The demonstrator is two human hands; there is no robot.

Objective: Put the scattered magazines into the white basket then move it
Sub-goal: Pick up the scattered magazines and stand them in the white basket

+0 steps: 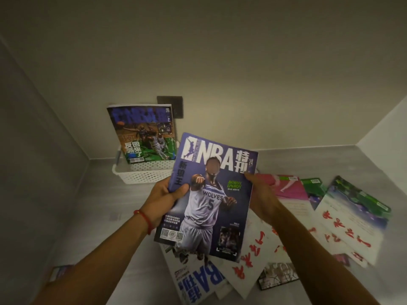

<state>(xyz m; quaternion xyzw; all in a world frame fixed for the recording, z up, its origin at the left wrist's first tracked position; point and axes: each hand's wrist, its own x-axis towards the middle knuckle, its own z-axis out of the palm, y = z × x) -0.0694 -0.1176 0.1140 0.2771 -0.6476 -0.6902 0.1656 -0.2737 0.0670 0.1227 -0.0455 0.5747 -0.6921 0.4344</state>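
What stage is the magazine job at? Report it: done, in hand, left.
Done: one magazine stands upright in the white basket. In hand: the left hand and right hand grip a purple NBA magazine above the floor. Left: several scattered magazines lie fanned out on the floor, and the basket is not yet moved.

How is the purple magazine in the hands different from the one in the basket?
The purple magazine is held up by the left hand and right hand; the green-court magazine stands in the white basket. The purple cover shows one Wolves player; the green-court cover shows several players. Both say NBA on top.
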